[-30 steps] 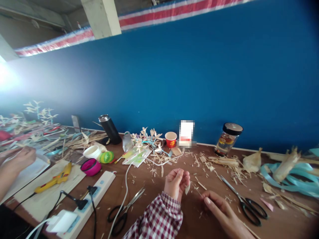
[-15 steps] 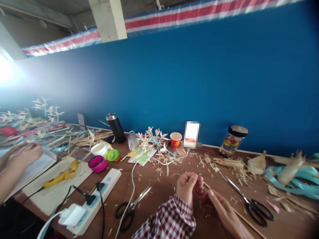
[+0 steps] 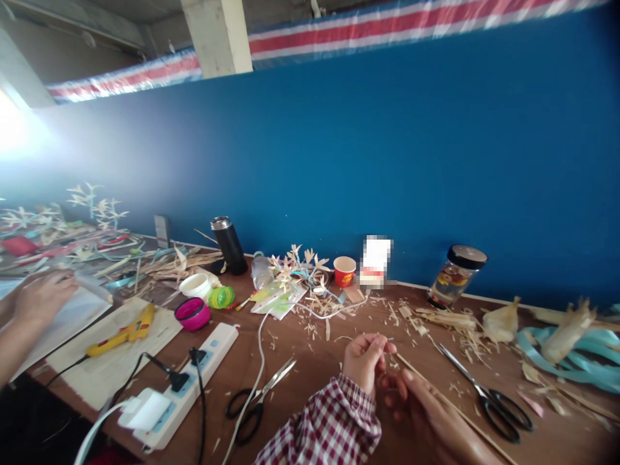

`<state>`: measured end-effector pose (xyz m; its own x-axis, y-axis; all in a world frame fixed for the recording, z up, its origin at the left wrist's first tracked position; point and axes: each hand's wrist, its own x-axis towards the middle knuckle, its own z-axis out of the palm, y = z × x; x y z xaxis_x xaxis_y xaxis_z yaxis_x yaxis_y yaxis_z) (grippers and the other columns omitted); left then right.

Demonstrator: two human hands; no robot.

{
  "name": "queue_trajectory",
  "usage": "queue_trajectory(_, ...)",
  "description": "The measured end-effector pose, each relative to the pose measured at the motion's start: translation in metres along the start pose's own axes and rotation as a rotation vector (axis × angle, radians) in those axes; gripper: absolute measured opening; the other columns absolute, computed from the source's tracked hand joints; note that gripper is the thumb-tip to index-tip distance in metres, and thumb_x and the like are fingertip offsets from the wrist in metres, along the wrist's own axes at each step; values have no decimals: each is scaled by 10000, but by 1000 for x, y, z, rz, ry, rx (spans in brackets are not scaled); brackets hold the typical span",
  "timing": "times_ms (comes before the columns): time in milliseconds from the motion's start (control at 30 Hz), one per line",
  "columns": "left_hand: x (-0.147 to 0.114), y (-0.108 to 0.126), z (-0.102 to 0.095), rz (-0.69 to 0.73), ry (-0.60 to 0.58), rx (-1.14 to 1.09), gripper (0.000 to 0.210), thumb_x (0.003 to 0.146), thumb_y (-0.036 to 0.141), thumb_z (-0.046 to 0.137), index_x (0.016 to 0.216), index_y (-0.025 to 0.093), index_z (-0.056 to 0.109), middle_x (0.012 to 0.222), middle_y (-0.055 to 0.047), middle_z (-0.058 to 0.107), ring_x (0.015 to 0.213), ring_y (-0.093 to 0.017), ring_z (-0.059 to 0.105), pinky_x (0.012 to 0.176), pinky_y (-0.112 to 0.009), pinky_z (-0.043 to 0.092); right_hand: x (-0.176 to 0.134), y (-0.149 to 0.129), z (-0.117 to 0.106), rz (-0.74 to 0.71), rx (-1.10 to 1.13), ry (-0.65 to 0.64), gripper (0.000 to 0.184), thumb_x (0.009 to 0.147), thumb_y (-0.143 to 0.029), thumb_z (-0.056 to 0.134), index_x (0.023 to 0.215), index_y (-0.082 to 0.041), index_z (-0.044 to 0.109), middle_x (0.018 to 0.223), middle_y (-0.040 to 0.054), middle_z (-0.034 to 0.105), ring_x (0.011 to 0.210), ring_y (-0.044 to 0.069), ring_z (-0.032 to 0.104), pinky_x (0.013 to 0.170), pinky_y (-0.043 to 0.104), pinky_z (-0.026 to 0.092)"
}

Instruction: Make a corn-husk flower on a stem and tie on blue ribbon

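A thin, pale, straw-like strand slants from my left hand down to the lower right edge. My left hand, below a checked cuff, pinches its upper end between thumb and fingers. My right hand lies along the same strand with curled fingers, loosely around it; its fingertips are partly hidden and blurred. Black-handled scissors lie partly spread to the right of my right hand. Another pair of scissors rests left of my sleeve, a white cable crossing its handles.
Behind my hands are pale husk flowers, a red paper cup and a lidded jar. Blue ribbon lies right. Leftward are a power strip, a yellow glue gun and another person's hands.
More of the strand shows along my right hand, whose thumb and fingers have shifted slightly down. My left hand keeps its pinch. The view has moved slightly.
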<state>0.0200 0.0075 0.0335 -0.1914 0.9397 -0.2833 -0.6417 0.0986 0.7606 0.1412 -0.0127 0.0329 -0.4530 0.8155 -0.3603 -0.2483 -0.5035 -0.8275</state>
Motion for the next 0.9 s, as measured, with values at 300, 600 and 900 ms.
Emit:
queue_trajectory(300, 1, -3, -1, 13, 6, -87, 298, 587, 372, 732, 679, 130, 585, 591, -7, 619, 390, -41, 399, 327, -163, 285, 2, 4, 1, -40, 52, -41, 353, 757, -474, 583, 598, -166, 522, 812, 28, 605, 689, 145, 527, 608, 258, 431)
queue_trajectory(600, 6, -3, -4, 9, -13, -98, 256, 599, 327, 737, 683, 121, 612, 566, -18, 637, 400, -26, 422, 397, -155, 291, -2, 0, 3, -24, 64, -8, 288, 720, -454, 638, 715, -172, 587, 803, 41, 648, 707, 168, 604, 637, 285, 461)
queue_trajectory(900, 7, -9, -7, 36, -25, 81, 255, 636, 361, 702, 682, 120, 632, 574, -24, 647, 378, -41, 417, 374, -176, 285, -3, -4, 4, -41, 129, 19, 245, 682, -354, 710, 778, -185, 561, 770, 31, 664, 737, 187, 642, 609, 275, 490)
